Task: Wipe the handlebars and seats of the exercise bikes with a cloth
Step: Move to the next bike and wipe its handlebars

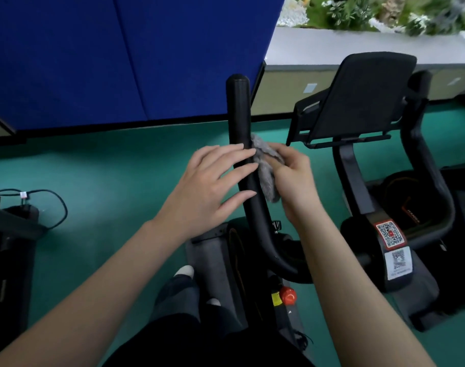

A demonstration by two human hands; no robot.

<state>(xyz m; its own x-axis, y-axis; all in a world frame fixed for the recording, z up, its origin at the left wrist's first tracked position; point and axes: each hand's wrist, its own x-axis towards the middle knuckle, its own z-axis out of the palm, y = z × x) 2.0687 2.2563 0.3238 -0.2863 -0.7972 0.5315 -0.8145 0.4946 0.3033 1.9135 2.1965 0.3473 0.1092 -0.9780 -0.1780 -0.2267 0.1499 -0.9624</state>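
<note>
A black padded handlebar (239, 109) of the exercise bike rises straight ahead of me and curves down toward the bike's frame. A grey fluffy cloth (266, 176) lies against the bar's right side. My right hand (295, 178) grips the cloth and holds it to the bar. My left hand (213, 181) has straight fingers laid across the bar from the left, just beside the cloth. The bike's seat is out of view.
A second bike's black console (358, 94) and curved handlebar (422, 160) stand to the right, with QR stickers (390, 234) on its post. A blue partition (120, 56) is behind. A red knob (287, 295) sits low on the near frame. A cable (51, 202) loops on the green floor at left.
</note>
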